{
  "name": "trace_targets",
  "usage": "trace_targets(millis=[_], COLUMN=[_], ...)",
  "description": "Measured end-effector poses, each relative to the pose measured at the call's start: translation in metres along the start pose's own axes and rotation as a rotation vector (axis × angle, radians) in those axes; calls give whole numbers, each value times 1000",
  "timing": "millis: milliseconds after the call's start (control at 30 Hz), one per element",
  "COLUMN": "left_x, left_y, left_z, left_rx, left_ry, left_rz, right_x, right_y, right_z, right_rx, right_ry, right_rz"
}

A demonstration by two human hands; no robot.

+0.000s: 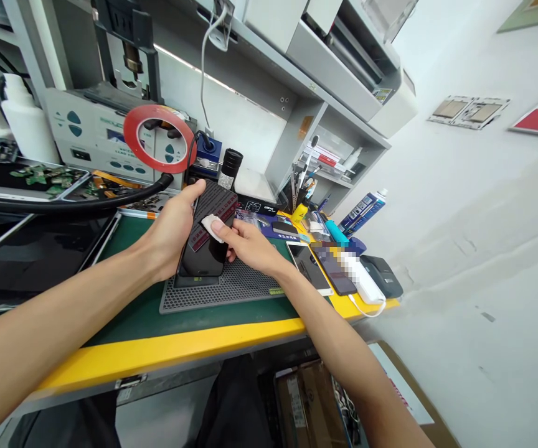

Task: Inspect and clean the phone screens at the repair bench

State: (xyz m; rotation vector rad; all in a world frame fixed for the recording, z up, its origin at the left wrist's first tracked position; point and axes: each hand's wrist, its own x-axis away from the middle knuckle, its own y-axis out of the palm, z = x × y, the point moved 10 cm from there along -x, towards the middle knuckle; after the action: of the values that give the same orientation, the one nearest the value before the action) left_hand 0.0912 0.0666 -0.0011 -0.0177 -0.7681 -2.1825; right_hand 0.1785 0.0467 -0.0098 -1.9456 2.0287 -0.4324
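Observation:
A black phone (pixel 203 258) is held tilted above the grey perforated mat (pixel 245 289). Printed film with dark red strips covers its upper part. Wrapped round the phone's left edge is my left hand (pixel 175 230), its thumb near the top corner. My right hand (pixel 245 242) pinches a small white cloth or tissue (pixel 213 229) against the phone's screen, with the other fingers curled at the phone's right edge.
A soldering station (pixel 96 140) with a red tape ring (pixel 131 143) stands behind. Black panels (pixel 30 255) lie at the left. Right of the mat are a white-framed phone (pixel 309 267), a dark phone (pixel 334 270) and a white power strip (pixel 365 283). The yellow table edge (pixel 180 351) runs in front.

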Motion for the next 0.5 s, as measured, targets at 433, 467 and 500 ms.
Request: trace_targets(millis=[433,467,500], left_x=[-2,-2,-2], left_y=[-3,-2,-1], left_z=[1,1,1], left_rx=[20,19,16], left_ry=[23,23,22], left_rz=[10,-4,-17], right_x=[0,0,0], right_y=[0,0,0], right_z=[-2,-2,-3], right_rx=[16,15,14], right_ry=[-12,-17,-22], right_rz=[2,1,1])
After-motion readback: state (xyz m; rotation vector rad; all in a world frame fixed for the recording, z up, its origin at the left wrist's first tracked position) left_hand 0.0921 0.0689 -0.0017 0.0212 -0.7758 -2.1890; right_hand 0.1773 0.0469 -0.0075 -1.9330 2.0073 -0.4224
